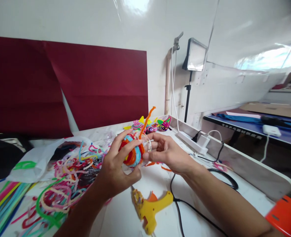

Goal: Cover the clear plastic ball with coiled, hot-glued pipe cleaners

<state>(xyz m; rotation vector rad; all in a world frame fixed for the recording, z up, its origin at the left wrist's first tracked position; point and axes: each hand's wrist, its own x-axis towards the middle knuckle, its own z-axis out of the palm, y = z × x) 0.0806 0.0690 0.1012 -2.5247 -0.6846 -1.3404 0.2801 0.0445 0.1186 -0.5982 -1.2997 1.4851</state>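
My left hand is wrapped round a ball-like craft piece covered in red, orange and light blue pipe cleaner. An orange pipe cleaner sticks up from its top. At the right side of the piece, my right hand has thumb and fingers closed on its clear edge, by a thin white rim. A yellow glue gun lies on the white table just below both hands. Part of the piece is hidden behind my fingers.
Loose coloured pipe cleaners heap up on the left, beside straight bundles. Finished-looking colourful pieces stand at the back. A power strip sits along the right raised edge, and a black cable crosses the table.
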